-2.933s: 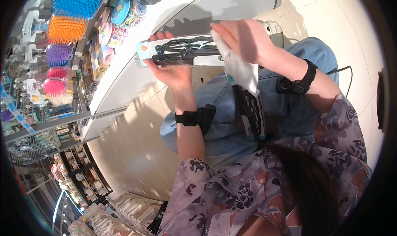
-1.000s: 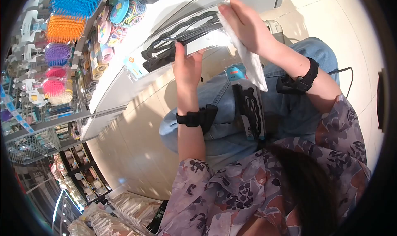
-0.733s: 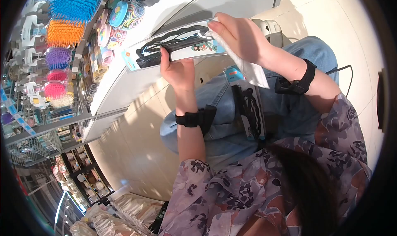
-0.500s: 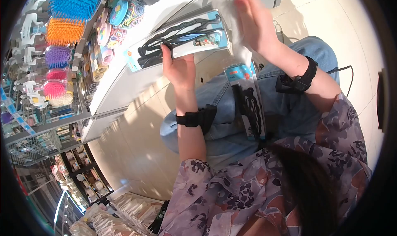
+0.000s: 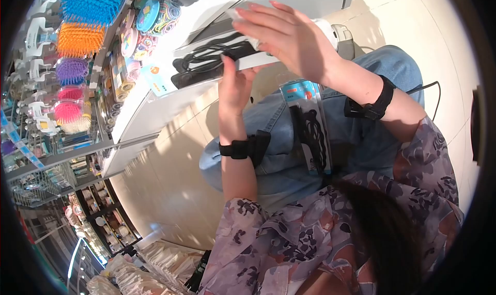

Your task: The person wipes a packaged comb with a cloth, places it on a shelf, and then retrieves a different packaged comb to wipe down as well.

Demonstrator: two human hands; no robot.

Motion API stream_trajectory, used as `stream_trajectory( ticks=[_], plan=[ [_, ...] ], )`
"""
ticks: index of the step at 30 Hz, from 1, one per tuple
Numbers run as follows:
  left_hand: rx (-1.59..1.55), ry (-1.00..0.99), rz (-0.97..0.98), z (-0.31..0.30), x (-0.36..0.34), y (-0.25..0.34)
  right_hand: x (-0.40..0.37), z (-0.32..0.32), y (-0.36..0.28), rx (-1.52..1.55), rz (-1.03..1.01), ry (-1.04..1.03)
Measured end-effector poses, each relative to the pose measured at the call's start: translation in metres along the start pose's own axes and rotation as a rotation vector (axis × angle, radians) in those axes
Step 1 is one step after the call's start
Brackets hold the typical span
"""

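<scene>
My left hand [image 5: 236, 91] grips the lower edge of a flat pack of black wavy hairbands [image 5: 206, 59], its thumb across the front. The pack has a clear cover and a pale blue card end, and is held tilted near the white shelf edge. My right hand [image 5: 299, 44] lies over the pack's right end, fingers stretched out and close together. A whitish, thin piece of material [image 5: 253, 40] shows beneath those fingers; most of it is hidden by the hand. Across my lap rests a second hairband pack [image 5: 310, 127] with a blue and orange top.
Hairbrushes [image 5: 82, 39] in several colours hang at the left. Round tubs of hair ties [image 5: 160, 18] stand on the white shelf [image 5: 132, 106] ahead. Jeans-clad knees [image 5: 227, 163] are under my arms, over a tiled floor [image 5: 170, 191]. A thin black cable [image 5: 438, 96] loops at the right.
My right hand has swung left from beyond the pack's end to over it, fingers now straight. The whitish material moved with it. My left hand shifted slightly right along the pack.
</scene>
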State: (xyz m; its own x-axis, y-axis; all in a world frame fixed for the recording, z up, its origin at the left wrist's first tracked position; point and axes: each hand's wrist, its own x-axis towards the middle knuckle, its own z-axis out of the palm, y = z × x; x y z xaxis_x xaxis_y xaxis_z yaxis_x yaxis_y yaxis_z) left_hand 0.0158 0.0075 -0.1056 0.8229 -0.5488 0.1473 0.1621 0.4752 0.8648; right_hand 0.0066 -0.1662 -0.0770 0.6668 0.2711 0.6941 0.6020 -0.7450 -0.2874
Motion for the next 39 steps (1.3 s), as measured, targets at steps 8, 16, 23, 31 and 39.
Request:
stream_trajectory(
  ticks=[8,16,23,31,39],
  plan=[
    [0.111,-0.045,-0.079,-0.008,-0.003,-0.008,-0.002,-0.010,0.000,0.247,0.371,-0.045],
    [-0.147,0.128,0.012,-0.001,-0.001,-0.001,0.000,-0.014,0.005,0.193,0.378,0.042],
    [-0.214,0.160,0.095,0.004,0.000,0.005,0.000,-0.007,0.014,0.334,0.394,0.232],
    [-0.091,0.192,0.097,-0.003,-0.002,0.002,0.005,-0.011,0.015,0.747,0.594,0.575],
    [-0.016,0.139,0.099,-0.006,-0.001,-0.001,0.001,-0.004,0.016,0.749,0.641,0.515]
  ],
)
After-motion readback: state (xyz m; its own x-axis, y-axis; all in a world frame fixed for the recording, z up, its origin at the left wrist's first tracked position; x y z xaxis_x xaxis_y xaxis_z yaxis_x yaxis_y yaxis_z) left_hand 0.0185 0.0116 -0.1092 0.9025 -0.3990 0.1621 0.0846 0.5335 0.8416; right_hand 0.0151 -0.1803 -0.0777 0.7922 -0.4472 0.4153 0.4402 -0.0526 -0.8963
